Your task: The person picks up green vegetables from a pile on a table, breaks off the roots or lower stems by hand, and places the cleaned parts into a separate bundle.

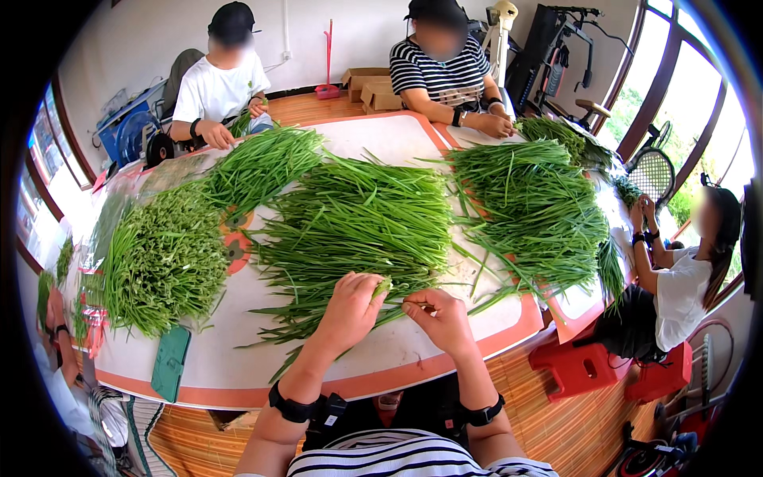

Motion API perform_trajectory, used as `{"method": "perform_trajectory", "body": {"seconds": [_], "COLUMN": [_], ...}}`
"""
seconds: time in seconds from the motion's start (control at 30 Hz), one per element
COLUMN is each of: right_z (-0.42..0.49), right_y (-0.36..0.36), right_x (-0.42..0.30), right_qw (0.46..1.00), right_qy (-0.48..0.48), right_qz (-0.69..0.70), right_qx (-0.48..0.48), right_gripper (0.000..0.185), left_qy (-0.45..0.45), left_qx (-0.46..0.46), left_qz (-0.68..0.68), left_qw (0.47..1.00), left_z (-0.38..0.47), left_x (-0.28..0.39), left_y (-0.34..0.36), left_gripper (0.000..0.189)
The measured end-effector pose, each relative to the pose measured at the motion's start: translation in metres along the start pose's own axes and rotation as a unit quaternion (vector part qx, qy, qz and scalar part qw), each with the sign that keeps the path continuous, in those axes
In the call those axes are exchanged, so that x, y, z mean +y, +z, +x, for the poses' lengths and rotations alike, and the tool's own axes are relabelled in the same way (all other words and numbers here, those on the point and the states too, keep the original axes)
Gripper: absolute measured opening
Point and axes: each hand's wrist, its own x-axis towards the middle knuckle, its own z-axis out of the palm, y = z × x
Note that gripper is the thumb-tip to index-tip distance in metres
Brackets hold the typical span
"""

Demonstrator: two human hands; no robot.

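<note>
My left hand point(353, 307) is closed around a small bunch of garlic chives point(382, 287), whose pale cut ends poke out beside the thumb. Its leaves trail down and left over the table. Close by on the right, my right hand point(442, 319) has thumb and forefinger pinched together on what looks like a thin strand. The fingers hide most of it. Just beyond both hands spreads a large heap of loose chives point(363, 220), stem ends to the right. Stray leaves lie around the hands.
The white table point(381, 364) has an orange border. Left lie a stem-end-up chive pile point(173, 256) and a green phone point(171, 364); another chive heap point(530, 208) is at right. Several co-workers sit around, including a person in a striped shirt point(444, 71). Red stools point(578, 364) stand right.
</note>
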Motion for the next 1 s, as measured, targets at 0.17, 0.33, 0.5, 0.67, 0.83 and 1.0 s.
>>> {"method": "perform_trajectory", "body": {"seconds": [0.17,0.33,0.5,0.67,0.83,1.0], "right_z": [0.003,0.008,0.014,0.014,0.016,0.015], "right_y": [0.003,-0.006,-0.023,-0.02,-0.034,-0.05], "right_x": [-0.008,-0.005,0.023,0.028,0.025,0.021], "right_qw": [1.0,0.999,0.96,0.934,0.958,0.988], "right_qy": [-0.025,-0.024,-0.101,-0.117,-0.161,-0.08], "right_qz": [-0.006,0.021,-0.26,-0.337,-0.237,-0.136], "right_qx": [0.008,0.035,0.03,-0.014,-0.005,0.0], "right_gripper": [0.014,0.012,0.017,0.018,0.013,0.007], "left_qy": [-0.129,-0.171,-0.212,-0.192,-0.26,-0.257], "left_qx": [-0.14,-0.151,-0.128,-0.059,-0.009,0.082], "left_qz": [-0.087,-0.139,-0.157,-0.136,-0.188,-0.191], "left_qw": [0.978,0.964,0.956,0.97,0.947,0.944], "left_z": [0.0,-0.003,0.0,-0.005,-0.002,0.001], "left_x": [0.015,0.016,0.017,0.0,-0.001,0.0], "left_y": [-0.007,-0.011,-0.01,-0.005,-0.009,-0.011], "left_gripper": [0.027,0.03,0.034,0.031,0.024,0.02]}}
